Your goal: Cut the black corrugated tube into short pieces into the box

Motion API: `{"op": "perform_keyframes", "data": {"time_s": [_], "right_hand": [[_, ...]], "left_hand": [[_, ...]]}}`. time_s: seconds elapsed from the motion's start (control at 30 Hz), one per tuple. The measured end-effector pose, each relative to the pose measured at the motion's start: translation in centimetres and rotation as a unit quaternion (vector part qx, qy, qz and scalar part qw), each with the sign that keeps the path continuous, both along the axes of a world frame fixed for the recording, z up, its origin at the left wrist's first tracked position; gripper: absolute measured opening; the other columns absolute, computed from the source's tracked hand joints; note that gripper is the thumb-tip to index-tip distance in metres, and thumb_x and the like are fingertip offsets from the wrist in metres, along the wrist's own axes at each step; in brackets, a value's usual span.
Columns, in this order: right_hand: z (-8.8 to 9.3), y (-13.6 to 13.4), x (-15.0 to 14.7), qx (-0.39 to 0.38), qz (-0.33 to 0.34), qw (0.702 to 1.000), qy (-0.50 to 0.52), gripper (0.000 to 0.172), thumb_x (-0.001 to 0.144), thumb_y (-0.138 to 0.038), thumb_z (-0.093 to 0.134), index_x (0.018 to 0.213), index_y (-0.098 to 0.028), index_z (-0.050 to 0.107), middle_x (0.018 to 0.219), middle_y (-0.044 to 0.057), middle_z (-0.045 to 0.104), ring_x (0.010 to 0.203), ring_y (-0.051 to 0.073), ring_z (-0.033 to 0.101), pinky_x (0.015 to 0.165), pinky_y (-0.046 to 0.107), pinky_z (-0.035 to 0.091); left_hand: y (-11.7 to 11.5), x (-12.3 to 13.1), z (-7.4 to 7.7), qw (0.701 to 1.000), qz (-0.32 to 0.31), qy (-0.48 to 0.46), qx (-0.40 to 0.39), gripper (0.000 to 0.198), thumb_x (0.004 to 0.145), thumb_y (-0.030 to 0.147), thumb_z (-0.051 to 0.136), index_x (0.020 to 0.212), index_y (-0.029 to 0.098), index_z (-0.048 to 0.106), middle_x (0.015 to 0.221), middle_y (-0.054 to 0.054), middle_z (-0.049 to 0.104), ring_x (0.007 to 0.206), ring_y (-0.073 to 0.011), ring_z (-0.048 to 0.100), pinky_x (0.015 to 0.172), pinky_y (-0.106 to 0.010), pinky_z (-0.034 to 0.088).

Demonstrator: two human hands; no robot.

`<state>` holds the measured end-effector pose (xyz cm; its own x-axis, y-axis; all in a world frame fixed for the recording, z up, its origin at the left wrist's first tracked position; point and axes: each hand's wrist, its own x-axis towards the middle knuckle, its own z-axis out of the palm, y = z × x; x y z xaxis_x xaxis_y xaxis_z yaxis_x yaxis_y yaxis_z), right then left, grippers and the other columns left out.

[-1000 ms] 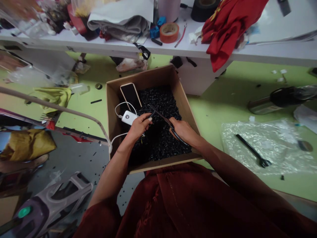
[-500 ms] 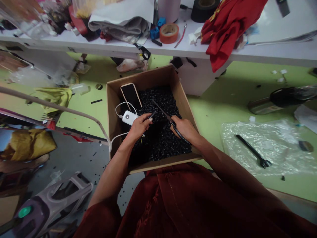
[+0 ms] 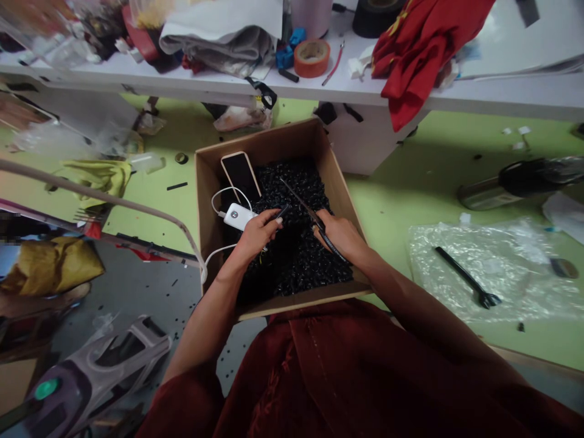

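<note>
Swung further up since the earlier frame, the tip of the long-bladed scissors (image 3: 303,207) now aims at the far side of the cardboard box (image 3: 269,139), and the hands sit almost where they were. From the left, a white power bank (image 3: 237,216) and a smartphone (image 3: 240,176) lie inside the box beside the heap of black plastic pieces (image 3: 292,274). The left hand (image 3: 256,236), nearer the power bank, is closed, its fingertips pinching a small black piece (image 3: 279,212) that points toward the blade, close but not touching. The right hand (image 3: 341,238) wraps the scissors' dark handle, fingers curled shut; whether the blades are parted cannot be told. Their long axis runs diagonally from that hand up and left over the heap. Further right, a black forked tool (image 3: 465,277) lies on a clear plastic sheet (image 3: 456,298).
</note>
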<state>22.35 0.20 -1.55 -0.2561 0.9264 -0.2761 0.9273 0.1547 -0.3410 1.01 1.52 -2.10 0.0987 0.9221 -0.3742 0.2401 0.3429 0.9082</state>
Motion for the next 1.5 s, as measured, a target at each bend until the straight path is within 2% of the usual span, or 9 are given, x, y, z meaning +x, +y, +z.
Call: {"op": "perform_keyframes", "data": {"time_s": [0.27,0.47,0.6,0.7,0.9,1.23,1.5], "right_hand": [[0.1,0.0,-0.1,0.014,0.014,1.000,0.023,0.029,0.090,-0.034,0.038,0.111,-0.020,0.052,0.093,0.009,0.069,0.072,0.021,0.061,0.061,0.029,0.033],[0.0,-0.5,-0.3,0.011,0.084,0.993,0.080,0.027,0.088,-0.031,0.040,0.109,-0.021,0.053,0.100,0.009,0.067,0.081,0.022,0.060,0.065,0.030,0.033],[0.2,-0.7,-0.4,-0.006,0.103,0.992,0.067,0.026,0.087,-0.030,0.042,0.108,-0.022,0.054,0.101,0.010,0.067,0.079,0.022,0.059,0.064,0.030,0.032],[0.2,-0.5,-0.4,-0.002,0.083,0.996,0.042,0.026,0.088,-0.031,0.041,0.109,-0.021,0.053,0.100,0.010,0.068,0.078,0.022,0.060,0.063,0.029,0.032],[0.3,0.1,-0.2,0.006,-0.022,1.000,0.015,0.029,0.090,-0.033,0.039,0.111,-0.020,0.053,0.091,0.009,0.070,0.070,0.023,0.062,0.062,0.030,0.033],[-0.8,0.2,0.0,-0.013,0.018,0.993,0.112,0.039,0.088,-0.038,0.041,0.121,-0.018,0.049,0.107,0.012,0.063,0.089,0.025,0.060,0.070,0.033,0.038],[-0.1,0.0,-0.3,-0.008,0.013,0.990,0.138,0.052,0.084,-0.050,0.050,0.123,-0.016,0.049,0.112,0.014,0.062,0.097,0.027,0.057,0.076,0.035,0.039]], "left_hand": [[0.0,-0.4,0.7,0.999,0.014,-0.042,0.001,0.030,0.073,0.015,0.054,0.102,0.014,0.063,0.075,0.000,0.061,0.051,-0.0049,0.047,0.048,-0.019,0.036],[0.1,-0.6,0.9,0.988,0.042,-0.144,-0.030,0.025,0.072,0.020,0.060,0.096,0.013,0.061,0.077,-0.001,0.062,0.053,-0.0056,0.048,0.047,-0.020,0.036],[0.1,-0.7,1.1,0.984,0.047,-0.169,-0.038,0.019,0.072,0.021,0.061,0.089,0.012,0.060,0.076,-0.001,0.061,0.052,-0.0054,0.048,0.046,-0.020,0.035],[0.1,-0.7,1.0,0.982,0.049,-0.176,-0.042,0.023,0.073,0.021,0.062,0.094,0.012,0.061,0.076,-0.002,0.061,0.052,-0.0053,0.049,0.046,-0.020,0.035],[0.1,-0.8,1.1,0.982,0.052,-0.179,-0.044,0.026,0.073,0.020,0.063,0.098,0.012,0.062,0.077,-0.002,0.062,0.053,-0.0053,0.050,0.047,-0.020,0.036],[0.3,-1.1,1.3,0.985,0.061,-0.159,-0.014,0.023,0.076,0.024,0.063,0.097,0.013,0.063,0.078,-0.002,0.062,0.054,-0.0058,0.049,0.048,-0.021,0.034],[0.1,-1.1,1.3,0.988,0.044,-0.151,-0.013,0.026,0.075,0.027,0.065,0.097,0.014,0.064,0.079,-0.002,0.063,0.055,-0.0057,0.049,0.049,-0.020,0.036]]}}
